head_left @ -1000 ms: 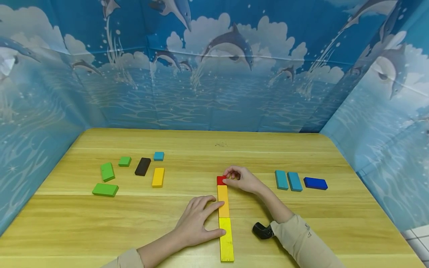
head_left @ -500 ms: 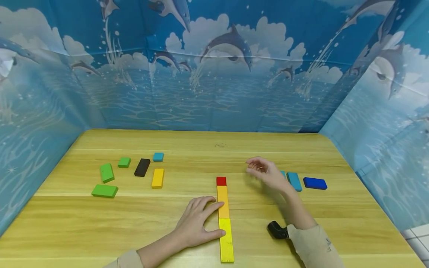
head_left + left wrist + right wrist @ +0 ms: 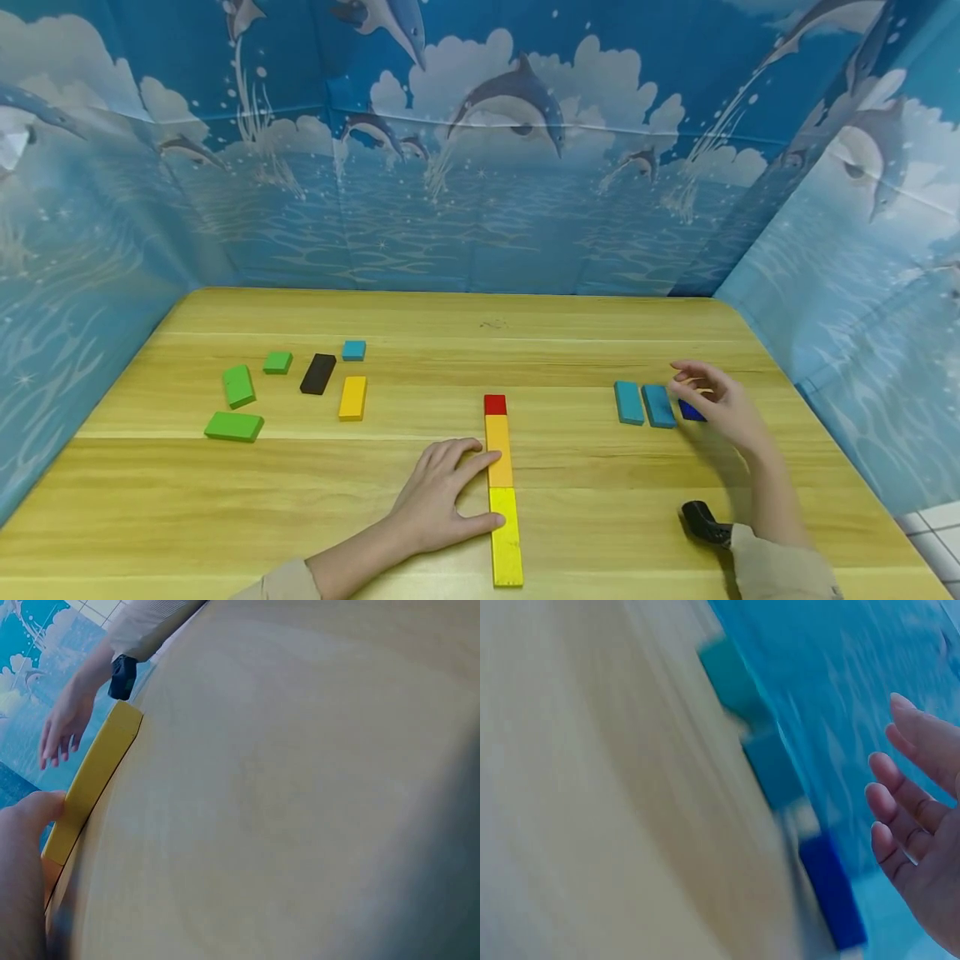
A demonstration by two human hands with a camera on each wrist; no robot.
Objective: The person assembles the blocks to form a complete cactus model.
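A straight row of blocks lies on the table: a long yellow block nearest, an orange block beyond it and a small red block at the far end. My left hand rests along the row's left side, its thumb touching the yellow block and a fingertip on the orange one. Over at the right, my right hand hovers with loosely bent fingers and nothing in them, partly covering a dark blue block. Beside that lie two teal blocks, one left and one nearer the hand.
On the table's left side lie several green blocks, a black block, an orange-yellow block and a small light-blue block. A black device sits at the right wrist. A dolphin-print curtain encloses the table.
My right hand has left the red block and swung rightward, past the teal blocks, to the dark blue block. The red block stays at the row's end. My left hand has not moved.
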